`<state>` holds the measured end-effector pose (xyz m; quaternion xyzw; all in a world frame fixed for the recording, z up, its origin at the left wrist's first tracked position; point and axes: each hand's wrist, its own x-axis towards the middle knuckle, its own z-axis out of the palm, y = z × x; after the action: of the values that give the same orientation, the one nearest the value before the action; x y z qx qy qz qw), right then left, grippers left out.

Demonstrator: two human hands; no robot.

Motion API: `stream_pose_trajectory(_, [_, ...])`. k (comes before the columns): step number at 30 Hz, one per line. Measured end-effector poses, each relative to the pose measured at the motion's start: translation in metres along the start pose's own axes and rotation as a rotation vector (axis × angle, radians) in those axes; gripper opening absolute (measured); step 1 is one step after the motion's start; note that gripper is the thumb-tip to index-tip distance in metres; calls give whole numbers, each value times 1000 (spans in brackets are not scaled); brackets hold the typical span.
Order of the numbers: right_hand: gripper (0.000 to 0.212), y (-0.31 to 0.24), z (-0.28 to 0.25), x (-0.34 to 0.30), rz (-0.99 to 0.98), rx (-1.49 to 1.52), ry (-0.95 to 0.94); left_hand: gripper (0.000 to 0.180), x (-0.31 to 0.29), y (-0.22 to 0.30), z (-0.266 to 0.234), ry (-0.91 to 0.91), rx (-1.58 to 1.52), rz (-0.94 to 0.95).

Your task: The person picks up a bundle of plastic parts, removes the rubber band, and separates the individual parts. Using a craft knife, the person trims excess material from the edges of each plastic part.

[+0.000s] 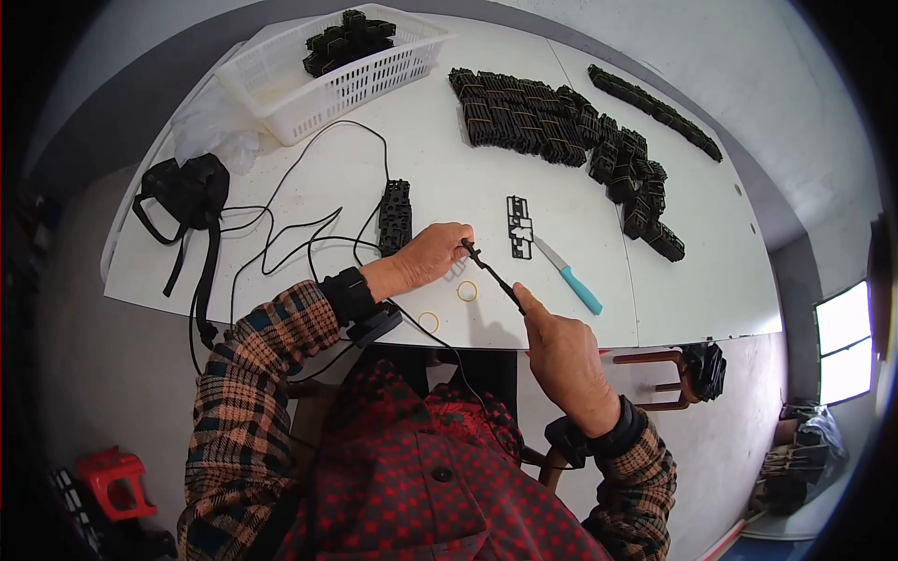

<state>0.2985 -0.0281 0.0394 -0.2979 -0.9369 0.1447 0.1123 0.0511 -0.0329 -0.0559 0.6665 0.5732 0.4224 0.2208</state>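
A thin black plastic piece (496, 277), seen nearly edge-on, slants between my two hands above the front of the table. My left hand (430, 255) pinches its far end, and my right hand (566, 355) grips the near end with the thumb along it. Beyond the piece lies a flat black plastic frame (519, 227) with cut-outs. A knife with a turquoise handle (581, 289) rests beside that frame, its blade tip close to it. Two yellow rubber bands (467, 291) lie near my left hand. Just past that hand is a stack of black plastic parts (396, 217).
Banded bundles of black parts (524, 117) cover the back right, with a long row (655, 110) behind. A white basket (346, 98) holding more bundles stands back left, near a clear plastic bag (213, 131). Black cables (313, 222) loop from a black strapped item (192, 192).
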Motion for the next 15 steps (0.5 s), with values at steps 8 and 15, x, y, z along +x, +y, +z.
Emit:
stream_pose_trajectory(8, [43, 2, 1, 8, 14, 33, -26, 10, 2, -1, -2, -8, -15, -24])
stream_pose_trajectory(15, [47, 10, 31, 9, -27, -14, 64, 8, 3, -16, 3, 9, -94, -85])
